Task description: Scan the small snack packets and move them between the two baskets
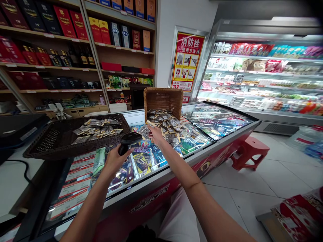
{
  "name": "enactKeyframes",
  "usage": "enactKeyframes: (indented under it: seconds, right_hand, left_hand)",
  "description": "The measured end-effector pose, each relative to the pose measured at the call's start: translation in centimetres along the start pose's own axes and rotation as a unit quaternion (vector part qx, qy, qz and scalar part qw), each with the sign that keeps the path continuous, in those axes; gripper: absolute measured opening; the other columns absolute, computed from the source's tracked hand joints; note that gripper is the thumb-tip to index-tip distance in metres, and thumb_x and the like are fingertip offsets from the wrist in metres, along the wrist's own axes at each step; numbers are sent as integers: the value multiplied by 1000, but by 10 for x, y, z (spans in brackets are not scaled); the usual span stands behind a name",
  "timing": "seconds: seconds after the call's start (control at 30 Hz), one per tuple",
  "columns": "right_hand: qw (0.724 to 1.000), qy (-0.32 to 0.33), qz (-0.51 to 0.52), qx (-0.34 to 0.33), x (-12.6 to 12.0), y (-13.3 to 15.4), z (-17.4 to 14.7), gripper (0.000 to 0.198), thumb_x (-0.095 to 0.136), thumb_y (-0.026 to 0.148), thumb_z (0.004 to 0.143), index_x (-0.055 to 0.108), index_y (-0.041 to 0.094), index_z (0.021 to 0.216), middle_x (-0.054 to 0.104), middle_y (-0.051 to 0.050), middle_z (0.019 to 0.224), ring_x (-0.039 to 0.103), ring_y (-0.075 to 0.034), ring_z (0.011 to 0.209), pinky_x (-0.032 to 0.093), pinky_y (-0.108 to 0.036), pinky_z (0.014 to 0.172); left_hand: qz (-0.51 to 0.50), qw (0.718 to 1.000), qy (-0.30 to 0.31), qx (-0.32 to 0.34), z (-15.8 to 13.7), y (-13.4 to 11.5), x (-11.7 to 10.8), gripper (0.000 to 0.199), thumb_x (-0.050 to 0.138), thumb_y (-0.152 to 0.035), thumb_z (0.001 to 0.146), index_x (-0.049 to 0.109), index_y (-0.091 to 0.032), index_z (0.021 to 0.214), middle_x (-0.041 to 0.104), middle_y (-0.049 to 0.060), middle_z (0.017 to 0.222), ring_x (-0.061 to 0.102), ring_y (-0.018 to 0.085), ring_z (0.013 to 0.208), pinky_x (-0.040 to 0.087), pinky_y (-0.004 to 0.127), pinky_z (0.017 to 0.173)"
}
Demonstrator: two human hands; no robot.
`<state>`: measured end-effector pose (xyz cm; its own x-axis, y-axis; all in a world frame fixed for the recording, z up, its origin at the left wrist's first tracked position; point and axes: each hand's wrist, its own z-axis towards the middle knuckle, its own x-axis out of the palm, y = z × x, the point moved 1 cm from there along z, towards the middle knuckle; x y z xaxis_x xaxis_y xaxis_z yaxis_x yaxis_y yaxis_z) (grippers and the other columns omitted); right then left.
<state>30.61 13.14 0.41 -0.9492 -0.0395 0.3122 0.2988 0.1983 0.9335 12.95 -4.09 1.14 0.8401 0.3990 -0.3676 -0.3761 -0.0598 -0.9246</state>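
Observation:
My left hand (116,158) is wrapped round the handle of a black barcode scanner (131,137), held above the glass freezer top. The scanner's head points right, toward my right hand (155,132). With the fingers of that hand I pinch a small flat packet (145,131) at the left edge of a heap. The heap of small packets (169,122) spills out of a tan wicker basket (163,97) tipped on its side. To the left, a dark brown wicker basket (60,146) holds more of the same packets (97,129).
Both baskets rest on a chest freezer (161,174) with a glass lid and bagged goods inside. A red stool (252,151) stands at its right. Shelves of boxes (121,33) rise behind, and a lit fridge display (264,74) is at the right. A black cable (26,168) lies at left.

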Motion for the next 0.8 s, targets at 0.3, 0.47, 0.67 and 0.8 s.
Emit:
enactKeyframes:
  seconds: [0.3,0.47,0.67,0.8]
  right_hand:
    - [1000,1,12,-11,-5,-3,5,34,86,34,96,58,24,78,51,7,60,52,-11,56,45,-22,53]
    - [1000,2,20,-23,-11,-5,8,28,85,34,95,62,22,82,51,9,58,50,-10,52,45,-21,51]
    - [997,-6,47,-54,-34,1,26,27,90,32,88,66,23,97,56,9,61,56,-11,53,53,-22,54]
    - [986,-89,114,-79,-63,32,55,22,81,23,94,63,23,106,59,8,67,59,-11,53,59,-23,59]
  left_hand:
    - [27,999,18,-1,4,-1,6,70,86,-84,52,66,-24,82,57,-4,60,57,19,57,42,30,56]
    - [25,999,21,1,9,-1,12,73,86,-85,51,67,-23,84,57,-4,60,53,18,57,38,29,55]
    - [34,999,18,-22,10,-6,10,75,87,-87,46,64,-24,79,56,-4,54,53,19,55,38,30,55]
    - [19,1000,-17,-14,12,1,-5,73,87,-88,52,66,-24,82,56,-6,56,52,19,58,36,28,56]
